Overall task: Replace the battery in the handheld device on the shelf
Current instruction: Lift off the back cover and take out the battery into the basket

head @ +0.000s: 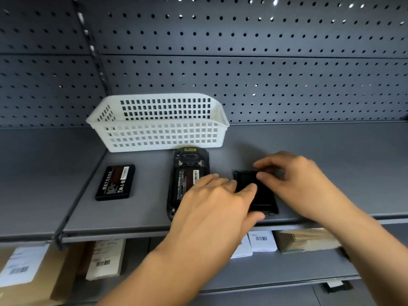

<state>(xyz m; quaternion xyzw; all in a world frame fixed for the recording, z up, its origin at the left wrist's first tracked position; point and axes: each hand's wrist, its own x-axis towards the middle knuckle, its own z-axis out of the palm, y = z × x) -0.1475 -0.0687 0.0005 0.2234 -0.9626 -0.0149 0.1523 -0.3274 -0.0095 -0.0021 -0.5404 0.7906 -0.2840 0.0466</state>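
The black handheld device [187, 166] lies face down on the grey shelf [143, 208], its back open and a labelled battery [187, 180] seated inside. A second black battery [116, 182] lies loose to its left. Right of the device lies a flat black back cover [262, 195]. My left hand [212, 208] reaches over the device's lower half, with fingertips touching the cover's left edge. My right hand [293, 180] pinches the cover's far end with thumb and fingers. Whether the cover is lifted off the shelf is unclear.
A white slotted basket [159, 133] stands behind the device, against the grey pegboard wall [265, 74]. On the lower shelf sit cardboard parcels [24, 274] and white labelled boxes [262, 240]. The shelf front edge [110, 237] runs just under my wrists.
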